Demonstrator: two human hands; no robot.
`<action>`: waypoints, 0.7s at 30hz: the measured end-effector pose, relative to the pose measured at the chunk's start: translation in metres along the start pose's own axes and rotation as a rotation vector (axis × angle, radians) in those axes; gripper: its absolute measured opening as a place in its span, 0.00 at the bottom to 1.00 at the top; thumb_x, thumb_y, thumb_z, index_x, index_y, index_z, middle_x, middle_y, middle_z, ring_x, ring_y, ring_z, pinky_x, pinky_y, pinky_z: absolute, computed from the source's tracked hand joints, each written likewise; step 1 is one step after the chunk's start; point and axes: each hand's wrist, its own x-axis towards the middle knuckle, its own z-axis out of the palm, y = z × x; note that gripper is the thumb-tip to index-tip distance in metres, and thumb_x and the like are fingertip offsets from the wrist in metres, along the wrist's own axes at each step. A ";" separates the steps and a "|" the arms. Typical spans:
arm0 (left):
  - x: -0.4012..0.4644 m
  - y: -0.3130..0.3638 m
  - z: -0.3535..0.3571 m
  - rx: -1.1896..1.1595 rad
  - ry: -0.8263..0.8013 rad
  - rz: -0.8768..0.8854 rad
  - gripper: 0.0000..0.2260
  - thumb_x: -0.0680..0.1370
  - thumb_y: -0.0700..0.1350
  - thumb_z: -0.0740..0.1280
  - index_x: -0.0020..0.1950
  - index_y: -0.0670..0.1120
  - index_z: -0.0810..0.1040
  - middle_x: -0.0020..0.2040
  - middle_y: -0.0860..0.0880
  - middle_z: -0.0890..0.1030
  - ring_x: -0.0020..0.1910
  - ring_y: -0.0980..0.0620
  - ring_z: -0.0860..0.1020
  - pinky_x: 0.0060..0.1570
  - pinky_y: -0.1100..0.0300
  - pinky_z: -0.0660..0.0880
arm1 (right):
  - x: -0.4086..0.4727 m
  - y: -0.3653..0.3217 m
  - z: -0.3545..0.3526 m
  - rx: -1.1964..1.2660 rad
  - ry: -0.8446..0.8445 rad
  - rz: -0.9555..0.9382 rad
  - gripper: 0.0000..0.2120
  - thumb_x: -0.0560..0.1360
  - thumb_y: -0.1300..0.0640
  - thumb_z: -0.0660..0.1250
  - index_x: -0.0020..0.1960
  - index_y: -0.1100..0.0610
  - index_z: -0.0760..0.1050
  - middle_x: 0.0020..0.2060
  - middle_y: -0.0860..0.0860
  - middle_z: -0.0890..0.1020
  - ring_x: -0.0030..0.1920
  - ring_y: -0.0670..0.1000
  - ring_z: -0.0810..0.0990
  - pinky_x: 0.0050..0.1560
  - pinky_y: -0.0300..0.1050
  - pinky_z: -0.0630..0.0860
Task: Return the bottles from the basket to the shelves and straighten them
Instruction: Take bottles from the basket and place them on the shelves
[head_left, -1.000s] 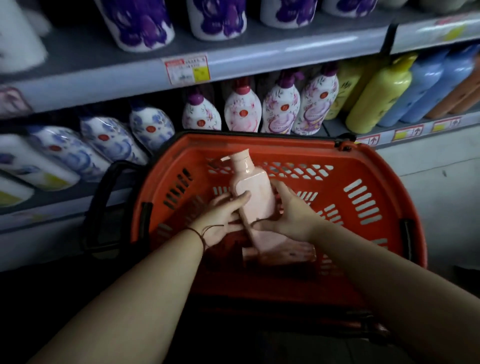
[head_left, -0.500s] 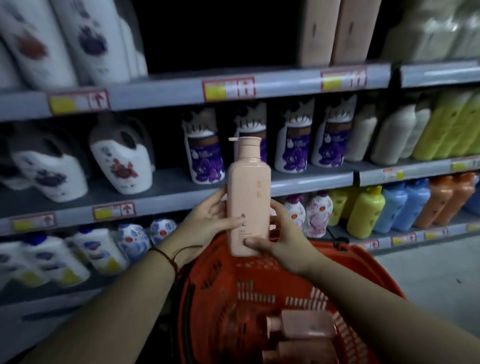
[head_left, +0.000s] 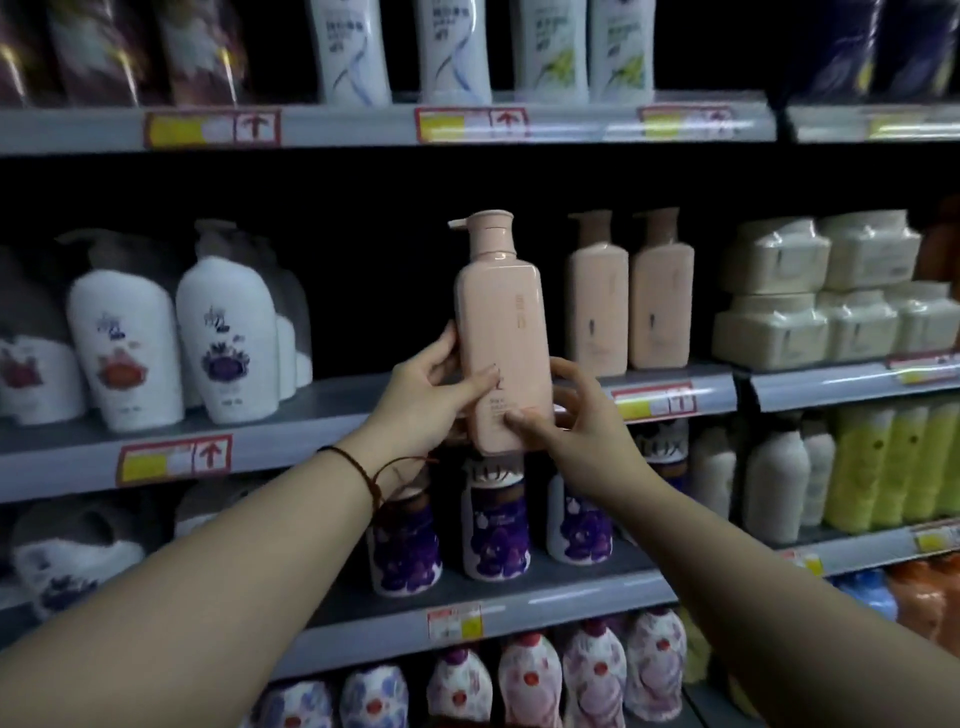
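A pink pump bottle (head_left: 503, 322) stands upright in the air in front of the middle shelf (head_left: 343, 410). My left hand (head_left: 426, 400) grips its lower left side, thumb across the front. My right hand (head_left: 576, 415) holds its lower right side, thumb on the front near the bottom. Two matching pink bottles (head_left: 628, 296) stand on that shelf just to the right. The shelf has a dark gap behind the held bottle. The basket is out of view.
White floral bottles (head_left: 176, 332) stand on the left of the middle shelf, wrapped cream packs (head_left: 831, 291) on its right. Purple-labelled bottles (head_left: 493, 525) fill the shelf below, white bottles (head_left: 457, 47) the shelf above, yellow bottles (head_left: 893, 462) lower right.
Both hands have lifted the pink bottle out of the basket and up to the level of the middle shelf. My view has risen and the basket has dropped out of sight.
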 end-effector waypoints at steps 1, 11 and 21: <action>0.014 0.001 0.005 0.017 0.003 0.014 0.33 0.74 0.40 0.70 0.75 0.53 0.60 0.68 0.50 0.73 0.64 0.51 0.75 0.62 0.45 0.74 | 0.014 0.001 -0.003 -0.032 0.026 -0.016 0.29 0.71 0.58 0.73 0.68 0.54 0.65 0.59 0.53 0.79 0.54 0.51 0.81 0.53 0.53 0.81; 0.111 -0.029 0.034 0.169 -0.005 0.119 0.33 0.76 0.36 0.66 0.77 0.50 0.53 0.72 0.45 0.67 0.63 0.59 0.68 0.66 0.58 0.67 | 0.112 0.035 -0.017 -0.379 0.092 0.011 0.30 0.74 0.54 0.70 0.71 0.58 0.61 0.61 0.57 0.77 0.60 0.56 0.76 0.61 0.55 0.73; 0.136 -0.062 0.039 0.295 0.013 0.143 0.32 0.78 0.41 0.65 0.77 0.49 0.51 0.71 0.47 0.69 0.63 0.60 0.68 0.64 0.62 0.67 | 0.121 0.056 -0.005 -0.626 0.228 0.043 0.22 0.76 0.51 0.66 0.64 0.60 0.65 0.56 0.58 0.77 0.56 0.58 0.76 0.57 0.53 0.74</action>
